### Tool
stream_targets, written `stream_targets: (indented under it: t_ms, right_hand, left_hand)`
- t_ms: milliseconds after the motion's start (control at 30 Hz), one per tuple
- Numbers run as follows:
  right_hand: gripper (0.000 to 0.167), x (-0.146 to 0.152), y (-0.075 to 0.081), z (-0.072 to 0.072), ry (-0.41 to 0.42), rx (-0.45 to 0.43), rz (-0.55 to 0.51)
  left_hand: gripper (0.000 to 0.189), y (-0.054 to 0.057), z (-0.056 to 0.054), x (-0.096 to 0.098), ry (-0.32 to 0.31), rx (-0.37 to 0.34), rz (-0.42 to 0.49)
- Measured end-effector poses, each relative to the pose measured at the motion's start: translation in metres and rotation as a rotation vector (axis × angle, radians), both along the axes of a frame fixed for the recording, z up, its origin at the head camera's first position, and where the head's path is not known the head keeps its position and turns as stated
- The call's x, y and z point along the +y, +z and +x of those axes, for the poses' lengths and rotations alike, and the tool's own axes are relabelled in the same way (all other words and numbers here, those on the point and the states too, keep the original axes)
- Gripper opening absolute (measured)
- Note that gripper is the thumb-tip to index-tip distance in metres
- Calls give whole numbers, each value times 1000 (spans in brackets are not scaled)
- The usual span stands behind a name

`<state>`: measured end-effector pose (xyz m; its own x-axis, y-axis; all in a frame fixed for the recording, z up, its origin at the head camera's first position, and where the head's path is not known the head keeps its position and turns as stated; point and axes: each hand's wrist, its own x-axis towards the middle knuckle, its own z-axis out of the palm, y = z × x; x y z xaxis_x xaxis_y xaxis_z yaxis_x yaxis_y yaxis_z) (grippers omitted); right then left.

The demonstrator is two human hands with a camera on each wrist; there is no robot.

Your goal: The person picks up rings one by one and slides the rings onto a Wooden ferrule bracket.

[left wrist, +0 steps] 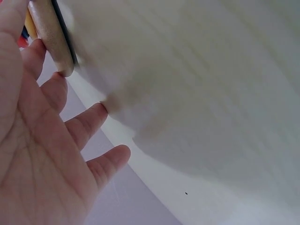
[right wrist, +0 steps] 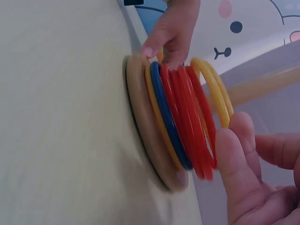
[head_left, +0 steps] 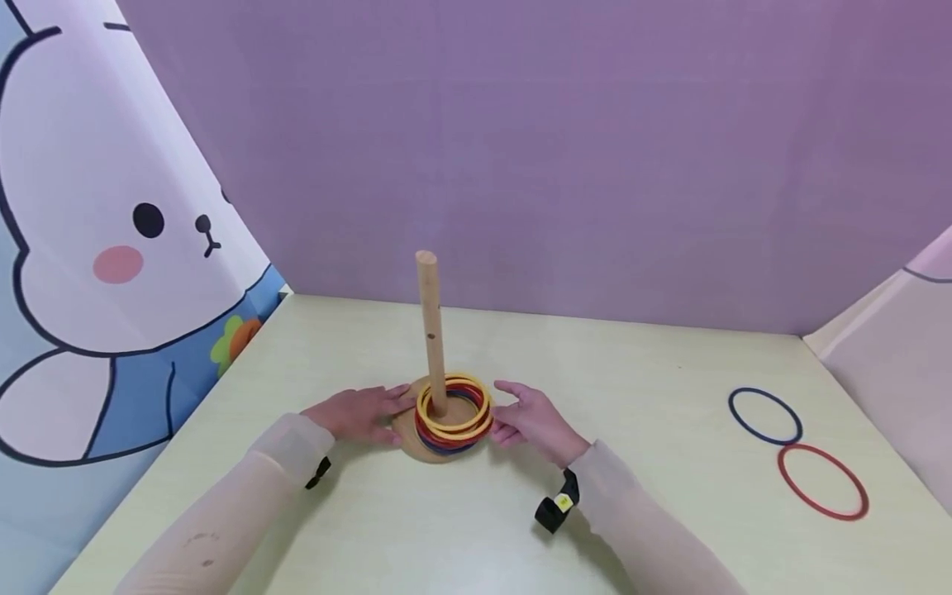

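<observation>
A wooden post (head_left: 433,339) rises from a round wooden base (head_left: 405,430) on the table. Stacked around the post lie yellow, blue and red rings. The top yellow rings (right wrist: 214,89) tilt, raised off the red rings (right wrist: 185,122) on the right hand's side. My right hand (head_left: 539,426) pinches their near edge with its fingertips, the index finger sticking out in the head view. On the other side, my left hand (head_left: 360,416) rests against the base, its fingers spread and fairly straight, fingertips touching the base's edge.
At the right of the table a blue ring (head_left: 764,416) and a red ring (head_left: 823,482) lie flat, touching or nearly so. A purple backdrop (head_left: 558,165) stands behind the table (head_left: 476,529), and a cartoon-printed sheet (head_left: 111,355) hangs on the left.
</observation>
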<state>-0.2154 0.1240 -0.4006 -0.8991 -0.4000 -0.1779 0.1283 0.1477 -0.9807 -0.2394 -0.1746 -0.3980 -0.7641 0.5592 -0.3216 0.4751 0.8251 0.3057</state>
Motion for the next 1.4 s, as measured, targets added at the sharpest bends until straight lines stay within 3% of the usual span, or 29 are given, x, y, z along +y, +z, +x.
stream_targets:
  t_ms: [233, 467, 833, 1033, 1233, 1400]
  right_hand:
    - [56, 51, 4, -3, -29, 66, 102]
    - [52, 130, 1, 9, 9, 143, 269]
    - [55, 245, 3, 25, -162, 119, 495]
    - [56, 274, 5, 36, -163, 110, 570]
    - [50, 294, 3, 47, -54, 184, 630]
    - [42, 305, 5, 47, -68, 301, 869]
  left_hand:
    - [71, 1, -1, -2, -30, 39, 22]
    - [71, 0, 0, -1, -15, 8, 17]
    - [72, 1, 2, -1, -19, 9, 10]
    - [73, -1, 2, -1, -19, 15, 10]
    - [73, -4, 3, -3, -13, 12, 19]
    - [72, -3, 2, -3, -15, 21, 20]
